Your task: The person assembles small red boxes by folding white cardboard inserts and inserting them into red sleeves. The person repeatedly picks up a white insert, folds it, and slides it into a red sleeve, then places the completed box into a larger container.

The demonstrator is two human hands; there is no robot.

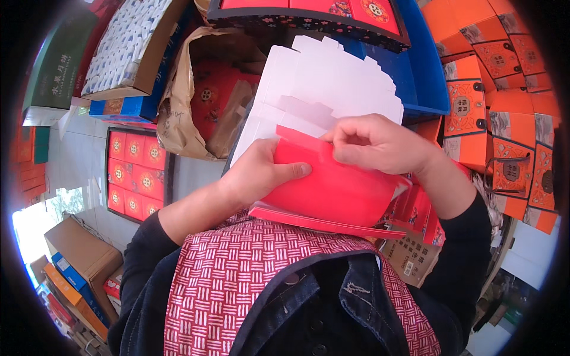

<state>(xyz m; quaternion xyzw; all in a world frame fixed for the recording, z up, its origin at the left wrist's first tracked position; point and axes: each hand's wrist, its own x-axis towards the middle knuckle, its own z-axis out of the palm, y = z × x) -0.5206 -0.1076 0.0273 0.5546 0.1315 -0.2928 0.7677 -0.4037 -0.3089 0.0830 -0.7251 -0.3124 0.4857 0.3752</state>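
A red cardboard carton (pixel 332 184), partly folded, is in front of my apron. My left hand (pixel 261 169) grips its left end, thumb lying on the red face and fingers behind. A narrow flap (pixel 300 139) stands up along the carton's far edge. My right hand (pixel 374 145) is closed at that edge, its thumb and curled fingers pinched together against the card. What lies between those fingertips is hidden. Beyond my hands, white flat carton blanks (pixel 332 77) with notched edges lie stacked.
A brown paper bag (pixel 184 101) holding red pieces stands left of the blanks. Behind them are a blue bin (pixel 421 77) and a black-edged tray (pixel 320 21) of red boxes. Orange gift boxes (pixel 466 107) are piled right. A tray of red boxes (pixel 136 172) sits at left.
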